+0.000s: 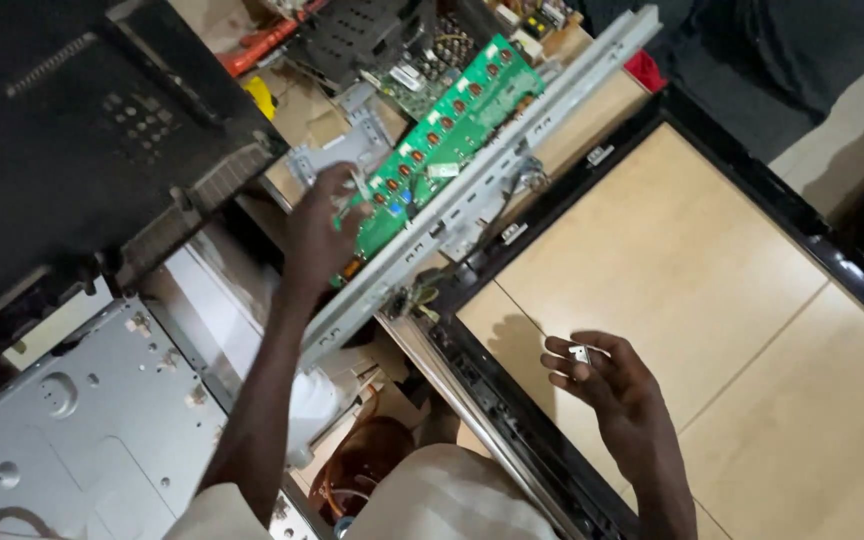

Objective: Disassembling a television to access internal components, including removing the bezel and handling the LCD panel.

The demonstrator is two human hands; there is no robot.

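- Hands first: my left hand (320,232) is up at about eleven o'clock, its fingers pinched on a small white piece at the edge of the green board (444,135).
- My right hand (607,388) is low, at about five o'clock, well apart from the left. Its fingers are curled round a tiny silver part (579,353).
- The green board lies beside a long grey metal rail (472,190), which runs slantwise from seven o'clock to one o'clock.
- A black screen frame (752,170) lies on the tan floor (672,260) at three o'clock, with nothing inside it.
- A grey metal back plate (82,440) sits at eight o'clock, and a big black cover (72,130) at ten o'clock.
- I think the taking-apart is far along: the cover and frame are off, but the board and rail are not out yet.
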